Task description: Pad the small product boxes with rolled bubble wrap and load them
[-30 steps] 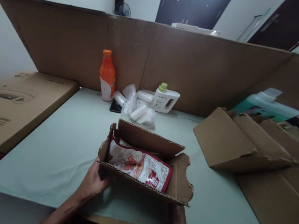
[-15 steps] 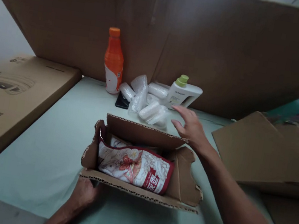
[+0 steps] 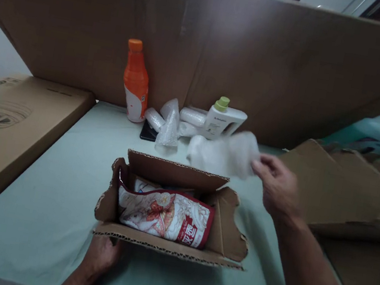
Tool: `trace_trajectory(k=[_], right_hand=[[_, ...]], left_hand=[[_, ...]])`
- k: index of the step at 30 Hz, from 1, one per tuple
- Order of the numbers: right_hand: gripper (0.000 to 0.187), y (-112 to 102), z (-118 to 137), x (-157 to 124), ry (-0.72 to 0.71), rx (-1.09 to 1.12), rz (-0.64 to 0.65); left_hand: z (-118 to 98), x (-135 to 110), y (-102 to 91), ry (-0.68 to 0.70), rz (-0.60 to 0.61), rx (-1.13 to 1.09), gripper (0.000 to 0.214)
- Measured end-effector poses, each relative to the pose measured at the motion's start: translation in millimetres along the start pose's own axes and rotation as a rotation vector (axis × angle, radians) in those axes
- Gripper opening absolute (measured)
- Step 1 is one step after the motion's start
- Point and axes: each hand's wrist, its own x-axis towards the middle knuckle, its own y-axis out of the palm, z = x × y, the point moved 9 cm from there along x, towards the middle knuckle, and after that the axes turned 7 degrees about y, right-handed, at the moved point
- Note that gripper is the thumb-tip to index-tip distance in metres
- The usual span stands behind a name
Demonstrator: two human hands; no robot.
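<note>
My right hand (image 3: 276, 183) pinches one end of a piece of bubble wrap (image 3: 226, 153), blurred by motion, above the table beyond the box. An open cardboard box (image 3: 164, 250) sits in front of me, its flaps raised. Inside lies a red and white printed pouch (image 3: 163, 216), with part of another package (image 3: 142, 185) showing behind it. My left hand (image 3: 102, 254) is closed at the box's near left side, under the front flap. That flap partly hides its fingers.
Behind the box are more bubble wrap (image 3: 169, 129), a dark phone-like object (image 3: 148, 131), an orange bottle (image 3: 136, 85) and a white bottle with a green cap (image 3: 215, 120). A flat carton (image 3: 23, 134) lies left. Cardboard (image 3: 353, 189) and a teal container (image 3: 377, 130) stand right; a tall cardboard panel (image 3: 261, 62) rises behind.
My right hand, open and empty before, has taken a piece of bubble wrap from the pile and moved right with it. My left hand stays at the box. The view has shifted slightly.
</note>
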Motion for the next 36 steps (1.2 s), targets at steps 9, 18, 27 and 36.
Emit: trace_trajectory(k=[9, 18, 27, 36], right_hand=[[0.041, -106, -91, -152, 0.232, -0.310, -0.288], [0.062, 75, -18, -208, -0.037, -0.074, 0.391], [0.041, 88, -39, -157, 0.115, 0.016, 0.267], [0.043, 89, -38, -148, 0.078, -0.004, 0.230]], left_hand=[[7, 3, -16.5, -0.143, -0.050, -0.015, 0.060], [-26, 1, -13.9, -0.110, -0.053, -0.233, 0.057], [-69, 61, 13.6, 0.081, 0.045, -0.449, 0.067], [-66, 76, 24.6, 0.117, 0.025, -0.507, 0.063]])
